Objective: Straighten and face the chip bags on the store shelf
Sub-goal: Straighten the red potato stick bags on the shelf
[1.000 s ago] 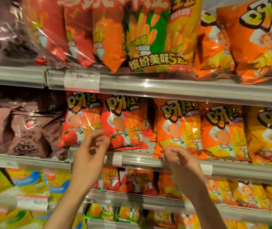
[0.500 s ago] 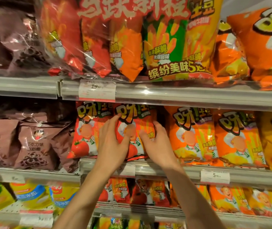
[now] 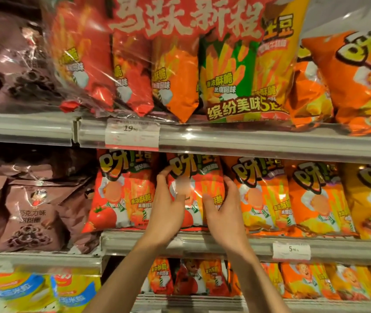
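Both hands have slid outward from the bag's face to its edges. Now my left hand (image 3: 168,205) cups the left side of the second red tomato chip bag (image 3: 194,177) on the middle shelf (image 3: 225,243), and my right hand (image 3: 222,212) cups the right side, fingers curled around it. If I squeeze too hard the slick film could crumple or slip; twisting it could nudge the neighbouring orange chip bag (image 3: 263,190) askew or drag it off the lip.

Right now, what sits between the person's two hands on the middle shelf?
In the head view, a red tomato-flavour chip bag stands between the left hand and right hand, both pressed against its sides.
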{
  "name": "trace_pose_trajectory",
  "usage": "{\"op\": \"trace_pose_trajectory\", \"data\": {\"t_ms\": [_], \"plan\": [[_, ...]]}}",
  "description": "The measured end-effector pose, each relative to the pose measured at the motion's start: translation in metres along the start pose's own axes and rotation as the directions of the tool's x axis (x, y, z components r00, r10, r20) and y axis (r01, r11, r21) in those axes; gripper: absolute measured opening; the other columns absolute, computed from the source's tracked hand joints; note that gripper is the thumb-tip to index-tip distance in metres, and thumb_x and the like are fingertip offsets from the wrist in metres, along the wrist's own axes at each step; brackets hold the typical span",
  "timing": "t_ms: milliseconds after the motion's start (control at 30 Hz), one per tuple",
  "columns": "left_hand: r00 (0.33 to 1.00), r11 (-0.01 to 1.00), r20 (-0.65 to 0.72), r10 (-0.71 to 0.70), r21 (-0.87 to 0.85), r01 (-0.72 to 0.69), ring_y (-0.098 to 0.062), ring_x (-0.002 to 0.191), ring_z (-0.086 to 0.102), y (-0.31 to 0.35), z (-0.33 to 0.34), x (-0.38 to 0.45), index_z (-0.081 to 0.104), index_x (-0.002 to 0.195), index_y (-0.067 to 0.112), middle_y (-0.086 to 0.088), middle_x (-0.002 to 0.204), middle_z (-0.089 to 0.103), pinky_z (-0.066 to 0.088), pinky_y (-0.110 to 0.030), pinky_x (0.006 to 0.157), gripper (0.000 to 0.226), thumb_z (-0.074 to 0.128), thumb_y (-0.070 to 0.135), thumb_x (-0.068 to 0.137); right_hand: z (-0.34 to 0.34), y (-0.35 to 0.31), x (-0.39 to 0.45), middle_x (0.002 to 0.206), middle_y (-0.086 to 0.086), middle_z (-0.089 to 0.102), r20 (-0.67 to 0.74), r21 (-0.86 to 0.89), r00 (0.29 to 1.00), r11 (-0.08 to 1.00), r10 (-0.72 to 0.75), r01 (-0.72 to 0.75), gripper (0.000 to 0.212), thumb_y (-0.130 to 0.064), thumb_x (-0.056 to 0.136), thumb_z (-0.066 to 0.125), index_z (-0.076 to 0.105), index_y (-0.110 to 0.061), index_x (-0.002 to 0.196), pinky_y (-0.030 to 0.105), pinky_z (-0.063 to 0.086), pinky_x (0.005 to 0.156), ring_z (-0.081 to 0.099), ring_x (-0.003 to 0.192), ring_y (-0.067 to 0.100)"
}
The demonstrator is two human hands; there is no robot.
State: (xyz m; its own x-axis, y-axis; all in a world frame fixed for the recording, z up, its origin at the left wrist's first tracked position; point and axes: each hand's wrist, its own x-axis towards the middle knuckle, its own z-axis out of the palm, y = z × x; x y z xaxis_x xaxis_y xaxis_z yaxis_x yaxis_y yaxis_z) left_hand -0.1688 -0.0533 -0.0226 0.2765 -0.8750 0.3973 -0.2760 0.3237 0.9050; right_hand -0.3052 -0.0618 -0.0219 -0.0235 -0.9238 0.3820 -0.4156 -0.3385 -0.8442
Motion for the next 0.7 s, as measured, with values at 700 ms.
{"op": "trace_pose_trajectory", "data": {"t_ms": [700], "plan": [[0.977, 0.979, -0.088, -0.192, 0.057, 0.198, -0.020, 0.100, 0.048, -0.003, 0.014, 0.048, 0.026, 0.152, 0.030, 0.002, 0.114, 0.050, 0.035, -0.030, 0.090, 0.061, 0.030, 0.062, 0.101, 0.015, -0.009, 0.047, 0.150, 0.025, 0.042, 0.019, 0.011, 0.975, 0.975, 0.221, -0.221, 0.077, -0.053, 0.101, 0.043, 0.018, 0.003, 0.149, 0.033, 0.034, 0.105, 0.043, 0.137, 0.036]]}}
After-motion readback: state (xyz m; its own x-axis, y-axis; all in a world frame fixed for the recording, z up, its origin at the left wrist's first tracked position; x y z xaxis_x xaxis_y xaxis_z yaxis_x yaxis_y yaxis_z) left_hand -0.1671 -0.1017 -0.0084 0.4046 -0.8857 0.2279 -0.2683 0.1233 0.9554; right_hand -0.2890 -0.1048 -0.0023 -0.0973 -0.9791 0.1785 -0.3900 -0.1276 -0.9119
